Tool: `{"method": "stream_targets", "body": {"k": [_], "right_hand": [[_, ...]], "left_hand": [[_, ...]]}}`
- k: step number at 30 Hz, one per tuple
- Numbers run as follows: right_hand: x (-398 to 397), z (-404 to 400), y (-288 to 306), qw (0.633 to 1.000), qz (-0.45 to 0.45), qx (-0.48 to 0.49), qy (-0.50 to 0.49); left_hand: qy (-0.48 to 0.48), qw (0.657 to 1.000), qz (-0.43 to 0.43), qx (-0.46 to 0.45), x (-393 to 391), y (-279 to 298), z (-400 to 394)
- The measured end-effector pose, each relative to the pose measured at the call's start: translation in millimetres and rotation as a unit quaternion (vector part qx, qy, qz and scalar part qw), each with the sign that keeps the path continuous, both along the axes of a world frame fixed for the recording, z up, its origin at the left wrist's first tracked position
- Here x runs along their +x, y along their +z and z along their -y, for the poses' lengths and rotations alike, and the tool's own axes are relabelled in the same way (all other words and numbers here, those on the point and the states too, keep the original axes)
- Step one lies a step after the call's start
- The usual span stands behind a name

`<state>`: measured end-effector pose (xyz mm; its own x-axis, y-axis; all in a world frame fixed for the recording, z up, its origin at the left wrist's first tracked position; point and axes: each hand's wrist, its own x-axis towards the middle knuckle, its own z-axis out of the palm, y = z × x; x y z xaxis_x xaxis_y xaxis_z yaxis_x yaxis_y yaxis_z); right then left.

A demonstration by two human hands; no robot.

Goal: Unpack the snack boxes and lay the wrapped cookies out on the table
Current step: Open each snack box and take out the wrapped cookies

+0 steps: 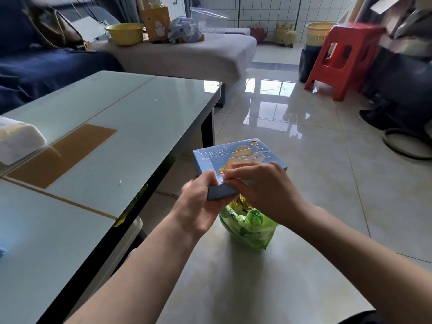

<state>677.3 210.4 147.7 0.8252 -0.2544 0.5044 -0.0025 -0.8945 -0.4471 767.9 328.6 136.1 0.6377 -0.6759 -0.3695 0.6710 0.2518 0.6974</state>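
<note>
- The big glass-topped table [131,127] is standing on the left side, and a white pack [18,141] is lying on its far left edge.
- A grey sofa [187,54] is sitting behind the table with a yellow bowl [124,33] on it.
- A red stool [343,57] is standing on the shiny floor on the right.
- The blue snack box [236,160] is being held up in the air between both hands, off the table, just to the right of the table's edge.
- The box is lying almost flat with its picture side facing up. Its long side is running from the near left to the far right, so the far end is pointing away from the person.
- A green bag [251,226] is sitting on the floor right under the box and hands.
- The left hand [201,202] is gripping the near corner of the box, with the thumb on top and the fingers curled under it.
- The right hand [261,185] is reaching over the top of the box, and its fingertips are pinching at the near edge, beside the left thumb.
</note>
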Motion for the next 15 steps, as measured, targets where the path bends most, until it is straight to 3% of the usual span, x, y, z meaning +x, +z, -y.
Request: {"method": "stream_targets", "body": {"k": [2,4,8,15], "right_hand": [[0.3,4.0,5.1,0.995,-0.029,0.092,-0.033],[4.2,11.4,5.8,0.984,-0.09,0.107,-0.113],[17.0,21.3,-0.5,0.932,-0.197,0.209,-0.221],[28.8,29.0,-3.9,0.883,-0.222,0.322,-0.26]], "left_hand": [[0.011,0.999,0.022,0.021,0.7,-0.8,-0.5],[0.012,0.998,0.052,0.041,-1.4,-0.5,-0.5],[-0.013,0.995,0.082,0.063,-12.3,-1.1,5.0],[-0.019,0.991,0.107,0.074,-17.6,-0.3,9.8]]}}
